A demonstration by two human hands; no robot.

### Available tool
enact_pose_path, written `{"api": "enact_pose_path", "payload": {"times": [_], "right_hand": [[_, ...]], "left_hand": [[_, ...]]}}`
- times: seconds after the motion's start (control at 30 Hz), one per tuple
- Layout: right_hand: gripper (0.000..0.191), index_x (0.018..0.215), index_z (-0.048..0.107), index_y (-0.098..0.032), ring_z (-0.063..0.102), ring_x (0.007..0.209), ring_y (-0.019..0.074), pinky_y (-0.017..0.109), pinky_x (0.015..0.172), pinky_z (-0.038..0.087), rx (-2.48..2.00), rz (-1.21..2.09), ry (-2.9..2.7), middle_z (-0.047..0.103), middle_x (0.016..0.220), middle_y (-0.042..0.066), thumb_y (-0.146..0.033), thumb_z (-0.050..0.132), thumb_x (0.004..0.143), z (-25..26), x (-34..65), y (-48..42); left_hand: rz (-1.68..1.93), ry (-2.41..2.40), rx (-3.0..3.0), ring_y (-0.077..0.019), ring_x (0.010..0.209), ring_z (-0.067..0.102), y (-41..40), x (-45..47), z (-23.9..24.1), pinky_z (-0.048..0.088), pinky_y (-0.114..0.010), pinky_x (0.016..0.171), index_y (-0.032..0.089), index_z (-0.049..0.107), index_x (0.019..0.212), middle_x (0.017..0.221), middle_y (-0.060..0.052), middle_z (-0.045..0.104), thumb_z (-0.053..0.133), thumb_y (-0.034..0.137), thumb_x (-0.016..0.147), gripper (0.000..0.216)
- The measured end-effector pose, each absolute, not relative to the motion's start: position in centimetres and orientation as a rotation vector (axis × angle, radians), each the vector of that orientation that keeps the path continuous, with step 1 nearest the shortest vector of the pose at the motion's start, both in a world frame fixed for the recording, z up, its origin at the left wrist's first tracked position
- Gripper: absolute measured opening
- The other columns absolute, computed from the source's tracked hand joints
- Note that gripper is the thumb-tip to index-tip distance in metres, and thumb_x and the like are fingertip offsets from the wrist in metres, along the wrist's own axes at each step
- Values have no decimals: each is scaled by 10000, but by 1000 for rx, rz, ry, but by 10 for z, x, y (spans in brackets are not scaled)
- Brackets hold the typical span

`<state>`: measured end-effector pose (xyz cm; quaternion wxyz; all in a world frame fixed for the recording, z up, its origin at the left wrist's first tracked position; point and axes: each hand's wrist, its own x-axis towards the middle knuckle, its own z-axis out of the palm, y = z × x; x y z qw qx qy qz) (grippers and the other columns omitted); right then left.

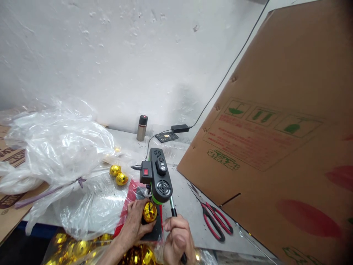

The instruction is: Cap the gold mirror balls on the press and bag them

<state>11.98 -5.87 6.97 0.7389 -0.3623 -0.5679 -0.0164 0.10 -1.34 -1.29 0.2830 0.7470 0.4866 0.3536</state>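
Observation:
My left hand (pixel 135 219) is closed around a small gold mirror-tiled ball (pixel 149 212), holding it under the near end of a black bench machine (pixel 161 176) with round vents and a red switch. Fingers of my right hand (pixel 178 237) wrap around the black grip of a metal lever (pixel 173 210) at the machine's right side. The underside of the machine, where it meets the ball, is hidden from above. Two more gold balls (pixel 118 175) lie on the table to the left of the machine.
Red-handled scissors (pixel 216 219) lie right of the lever, beside a large cardboard box (pixel 264 140). Clear plastic bags (pixel 63 143) cover the left. Many gold balls (pixel 79 250) sit along the front edge. Behind are a flask (pixel 142 128), a phone-like slab (pixel 167 136) and a power adapter (pixel 180 128).

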Motion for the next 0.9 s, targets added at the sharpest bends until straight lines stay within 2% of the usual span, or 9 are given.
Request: {"api": "enact_pose_path", "payload": {"times": [0.2, 0.53, 0.73, 0.83, 0.9], "right_hand": [[363, 684, 454, -186, 557, 606, 118, 350, 766, 477, -868, -70, -1247, 524, 681, -22, -255, 331, 1019, 64, 121, -61], [322, 717, 469, -192, 560, 599, 124, 324, 708, 484, -844, -111, -1327, 546, 693, -9, -204, 327, 1006, 54, 122, -60], [322, 732, 478, -181, 574, 661, 117, 351, 847, 474, -852, -102, -1337, 561, 742, -1, -168, 311, 1007, 36, 119, -62], [327, 686, 439, -181, 509, 611, 105, 288, 690, 466, -818, -56, -1301, 501, 685, -10, -162, 344, 999, 60, 119, -62], [327, 671, 425, -183, 460, 570, 99, 243, 545, 391, -842, 23, -1233, 451, 642, -16, -149, 367, 991, 89, 119, -63]], "left_hand": [[919, 1313, 1966, -305, 1075, 542, -13, 1, -8, 335, -510, 960, 190, 523, 1192, 1117, -100, 636, 695, 185, 710, 512], [902, 1323, 1984, -296, 1056, 538, -14, -1, -6, 345, -492, 945, 195, 522, 1194, 1111, -93, 628, 701, 208, 741, 487], [893, 1330, 1969, -305, 1061, 533, -13, 0, -4, 347, -496, 949, 181, 535, 1173, 1106, -101, 623, 729, 220, 723, 492], [907, 1346, 1957, -305, 1061, 538, -12, 0, -4, 362, -505, 952, 186, 541, 1184, 1106, -100, 627, 727, 205, 719, 502], [918, 1352, 1945, -311, 1072, 544, -14, 0, -1, 379, -511, 954, 185, 546, 1198, 1122, -109, 633, 740, 210, 715, 520]]}}
